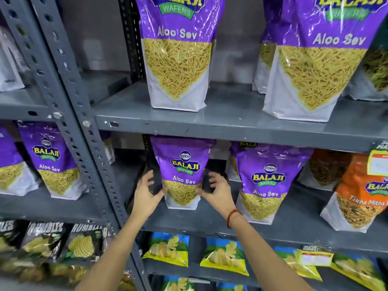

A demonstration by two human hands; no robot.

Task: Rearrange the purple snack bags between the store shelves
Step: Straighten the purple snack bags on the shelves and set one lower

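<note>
The left hand (147, 193) and right hand (218, 193) are both spread, fingers open, flanking the lower half of one upright purple bag (182, 175) on the middle shelf (294, 225); whether the palms touch its sides or stand just clear cannot be told. The bag lies directly between the hands and slightly farther in, long axis vertical, with both hands about equally near. A second purple bag (266, 185) stands just right of the right hand, so that side probably has less room.
</note>
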